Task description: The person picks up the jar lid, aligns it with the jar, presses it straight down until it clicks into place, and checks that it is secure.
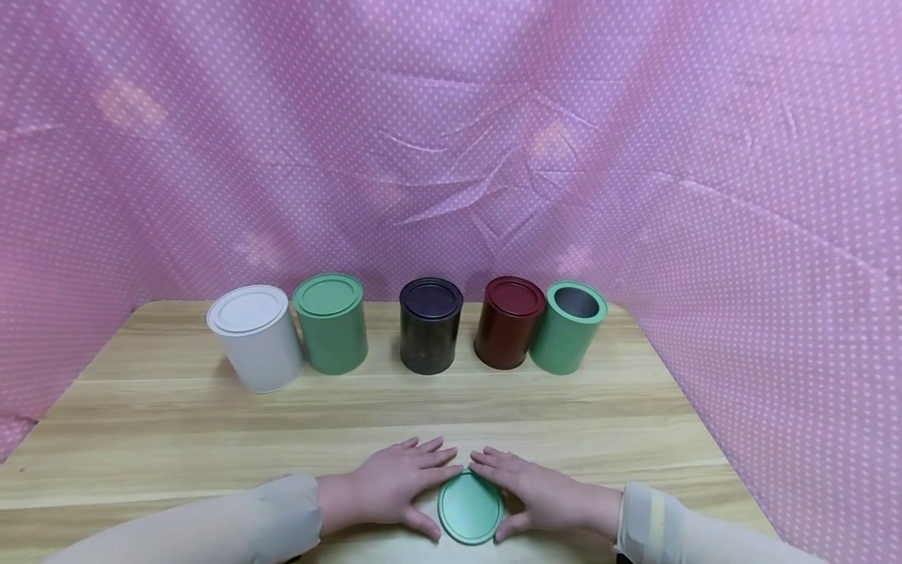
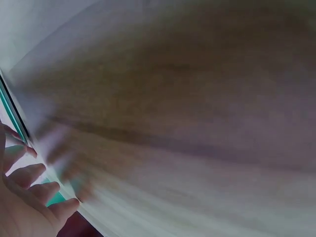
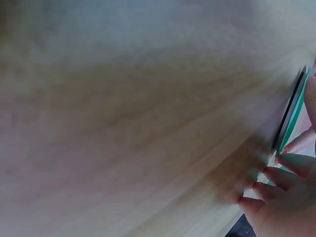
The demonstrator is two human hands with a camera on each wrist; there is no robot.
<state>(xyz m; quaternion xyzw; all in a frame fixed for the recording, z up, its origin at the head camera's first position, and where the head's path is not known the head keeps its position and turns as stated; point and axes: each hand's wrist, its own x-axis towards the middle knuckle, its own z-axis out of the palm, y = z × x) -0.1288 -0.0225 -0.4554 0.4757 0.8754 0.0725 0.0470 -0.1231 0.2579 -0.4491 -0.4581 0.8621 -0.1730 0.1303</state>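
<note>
A round green lid (image 1: pixel 470 508) lies flat on the wooden table (image 1: pixel 211 423) near its front edge. My left hand (image 1: pixel 398 487) rests palm down just left of the lid, fingers straight, thumb touching the lid's rim. My right hand (image 1: pixel 530 493) lies the same way on the lid's right side. At the back right stands an open green tin (image 1: pixel 568 327) without a lid. In the left wrist view, fingers (image 2: pixel 27 175) and a sliver of green show against blurred wood. The right wrist view shows fingers (image 3: pixel 284 178) beside a green edge (image 3: pixel 295 116).
Along the back of the table stand a white tin (image 1: pixel 255 337), a lidded green tin (image 1: pixel 330 322), a black tin (image 1: pixel 431 325) and a dark red tin (image 1: pixel 509 321). Pink dotted cloth (image 1: pixel 451 141) walls in the back and both sides.
</note>
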